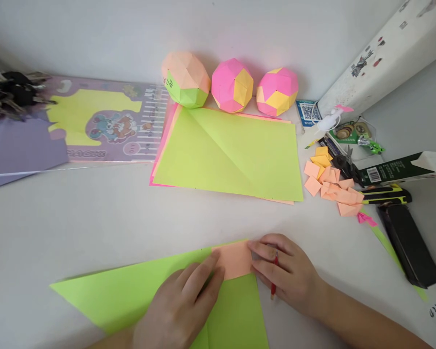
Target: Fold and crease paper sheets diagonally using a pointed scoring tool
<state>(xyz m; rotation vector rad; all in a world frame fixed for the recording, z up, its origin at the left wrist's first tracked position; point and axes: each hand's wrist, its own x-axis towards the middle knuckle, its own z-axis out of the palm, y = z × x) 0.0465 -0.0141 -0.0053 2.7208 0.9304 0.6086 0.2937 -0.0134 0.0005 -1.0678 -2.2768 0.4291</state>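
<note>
A light green paper sheet (145, 281) lies at the front of the table, with a small peach paper rectangle (236, 261) flat on it, along its top edge near the right corner. The fingers of my left hand (183, 300) are stretched out, their tips pressing the rectangle's left end onto the sheet. At the rectangle's right edge, my right hand (288, 271) touches it with its fingertips. A slim red pencil (273, 288) is tucked between this hand's fingers, its lower end sticking out underneath.
Behind are stacked coloured sheets (232, 150) and three folded paper balls (232, 86). At right lie small folded paper pieces (334, 186), scissors (349, 165), a yellow-black cutter (388, 195) and a black case (409, 245). A purple patterned packet (112, 121) lies back left.
</note>
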